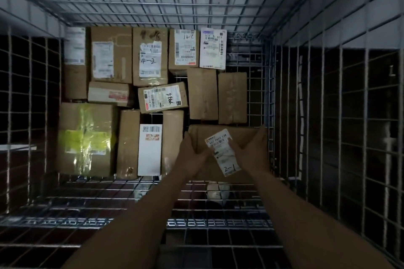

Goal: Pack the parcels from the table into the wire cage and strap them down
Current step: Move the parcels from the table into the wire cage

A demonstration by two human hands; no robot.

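While held low at right of centre, inside the wire cage [272, 85], the parcel [227, 153] is clasped at opposite edges by left hand [192, 155] and right hand [254, 150]; fingers [261, 135] seemingly curl beneath; stiff cardboard, probably light; hold by sides.

14 parcels [111, 54]; 1 wire cage [218, 223]; 2 hands, L [192, 155] & R [254, 150].

The wire cage [328, 105] has its mesh floor mostly covered with brown cardboard parcels [153, 59], lying flat and close together, many with white labels facing up. A large parcel [86, 140] crossed with yellow-green tape fills the 8 o'clock corner. At 4 o'clock, by the side wall, a brown box [247, 137] with a skewed label marked "2-1" is gripped at its ends by the left hand [192, 157] and right hand [254, 150].
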